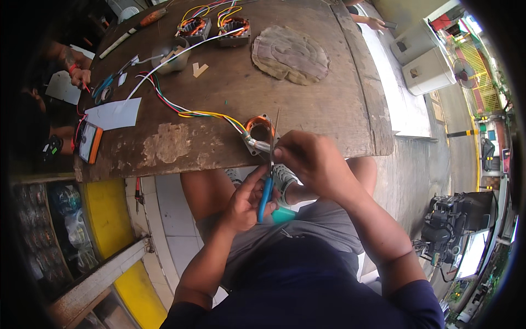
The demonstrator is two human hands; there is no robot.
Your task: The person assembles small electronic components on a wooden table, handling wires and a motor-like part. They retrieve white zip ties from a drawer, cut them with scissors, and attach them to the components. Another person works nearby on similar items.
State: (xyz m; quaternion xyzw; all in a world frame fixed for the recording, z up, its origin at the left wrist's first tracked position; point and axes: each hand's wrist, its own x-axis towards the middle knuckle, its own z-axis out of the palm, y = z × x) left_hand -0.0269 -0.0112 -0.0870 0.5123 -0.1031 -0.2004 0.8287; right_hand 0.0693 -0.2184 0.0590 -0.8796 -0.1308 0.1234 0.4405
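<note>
In my left hand (247,204) is a pair of scissors (267,198) with blue handles, its blades pointing away from me past the table edge. My right hand (313,163) is closed, fingertips pinched around the end of a whitish sleeve (262,146) beside the blades. This sleeve lies across a small motor stator (257,125) with copper windings, which sits at the table's near edge. Yellow, red, green and white lead wires (208,114) stretch leftward from it. Whether the blades touch the sleeve, I cannot tell.
The worn wooden table (230,82) also bears two wired stators (234,34), a round cloth pad (290,56), a clear rounded container (174,61), a white sheet (116,114) and an orange-edged meter (91,143). Another person's hand (80,75) is at the left; a further hand (375,23) shows top right.
</note>
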